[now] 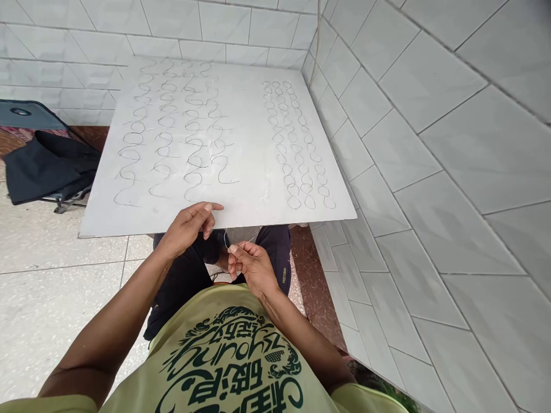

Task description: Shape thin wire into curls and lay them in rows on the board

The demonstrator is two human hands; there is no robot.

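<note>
A white board (249, 132) lies in front of me, its near edge over my lap. Curved pieces of thin wire (167, 143) form several columns on its left and middle. Chains of small loops (294, 150) line its right side. My left hand (191, 225) rests at the near edge, index finger stretched over the board and the other fingers partly curled, with nothing visible in it. Just below the edge, my right hand (249, 263) pinches a thin, curved piece of wire (225, 238) between thumb and fingers. One end of it rises toward the board.
White tiled walls (430, 155) stand behind the board and close along its right side. A folding chair (32, 115) with a dark cloth (47, 166) on it is at the left. Below lies a pale speckled floor (55, 287).
</note>
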